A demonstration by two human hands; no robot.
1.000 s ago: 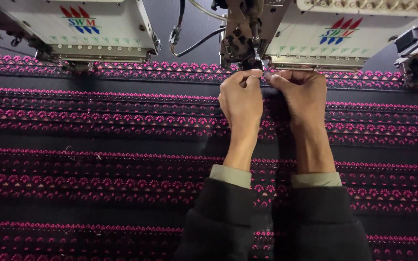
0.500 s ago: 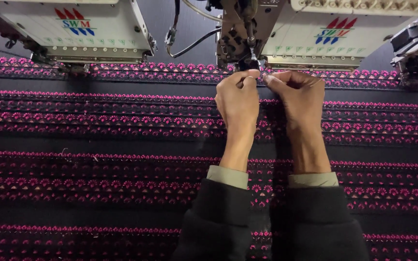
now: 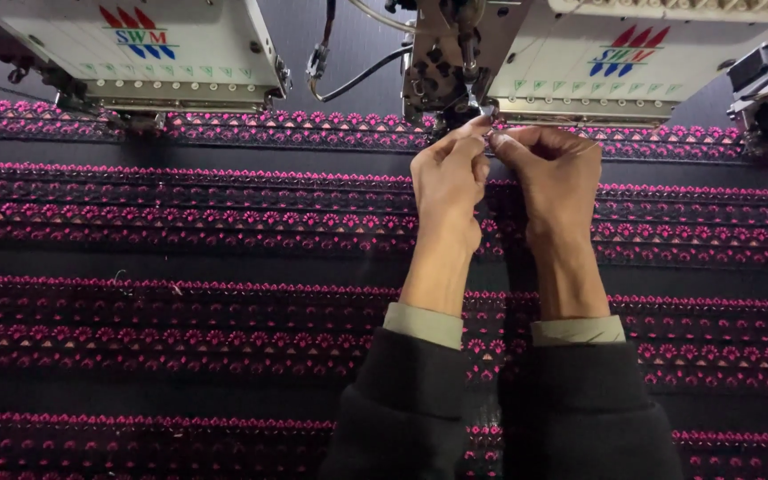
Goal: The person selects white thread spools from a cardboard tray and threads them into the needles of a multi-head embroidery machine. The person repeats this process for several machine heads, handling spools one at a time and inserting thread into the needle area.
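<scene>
My left hand (image 3: 444, 182) and right hand (image 3: 555, 182) meet at the far needle assembly (image 3: 457, 84), fingers narrow; whether they pinch thread I cannot tell. Pink-embroidered black fabric (image 3: 180, 267) lies beneath.

Both hands raised to the needle area (image 3: 460, 105) of the middle embroidery head (image 3: 580, 62), at the far edge of the dark fabric (image 3: 180, 258). Left hand (image 3: 445, 182) and right hand (image 3: 555, 173) almost touching, fingertips pinched together just below the needles; whatever they pinch is too small to tell. Second embroidery head (image 3: 148, 53) far left. Fabric carries pink stitched bands (image 3: 180, 218) running left to right. Dark sleeves (image 3: 406, 400), pale cuffs.
</scene>
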